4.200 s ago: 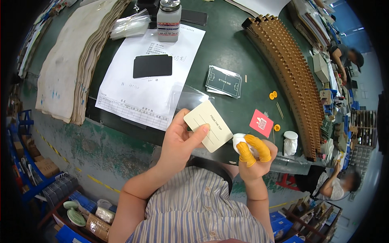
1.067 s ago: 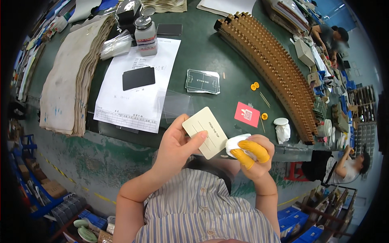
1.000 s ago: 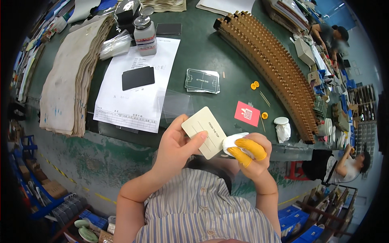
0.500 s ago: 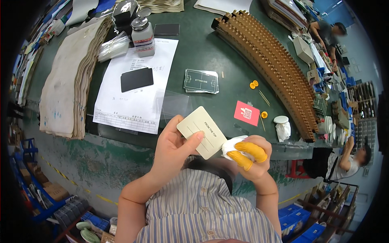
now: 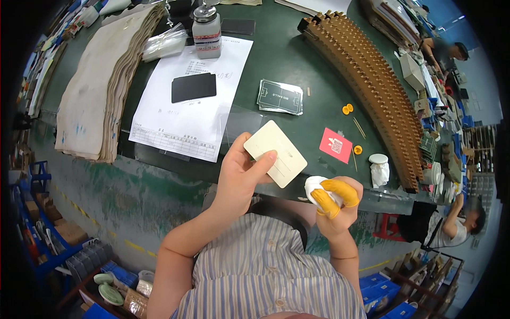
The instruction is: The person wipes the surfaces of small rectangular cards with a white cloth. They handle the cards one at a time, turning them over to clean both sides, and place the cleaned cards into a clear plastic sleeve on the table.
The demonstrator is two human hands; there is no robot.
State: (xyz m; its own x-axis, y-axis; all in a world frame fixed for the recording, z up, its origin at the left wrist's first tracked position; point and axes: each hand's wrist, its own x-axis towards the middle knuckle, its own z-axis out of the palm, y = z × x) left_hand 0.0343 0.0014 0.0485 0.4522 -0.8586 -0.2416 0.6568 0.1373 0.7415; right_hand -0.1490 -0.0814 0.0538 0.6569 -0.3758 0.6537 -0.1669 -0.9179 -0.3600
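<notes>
A cream card point(image 5: 281, 151) with rounded corners and printed lines is pinched in my left hand point(image 5: 237, 173), thumb on its face. My right hand point(image 5: 340, 215), with yellow finger cots point(image 5: 341, 190) on two fingers, grips a wad of white cloth point(image 5: 314, 186). A small gap separates the cloth from the card's lower right edge. Beyond them on the green table lie a stack of dark green cards point(image 5: 280, 97) and a pink-red card point(image 5: 335, 145) with a square code. Several black cards point(image 5: 194, 87) rest on a printed sheet point(image 5: 172, 121).
A metal-topped bottle point(image 5: 207, 40) stands on the sheet's far end. Thick worn paper point(image 5: 95, 90) is piled at left; a long curved wooden rack point(image 5: 366, 90) spans the right. Spare finger cots point(image 5: 347, 109), thin sticks point(image 5: 359, 127) and a white-capped container point(image 5: 379, 171) lie nearer. Two people are at right.
My right hand has drawn the cloth away from the card's edge. The card has tilted in my left hand, so its print shows fainter. The whole view has shifted slightly.
</notes>
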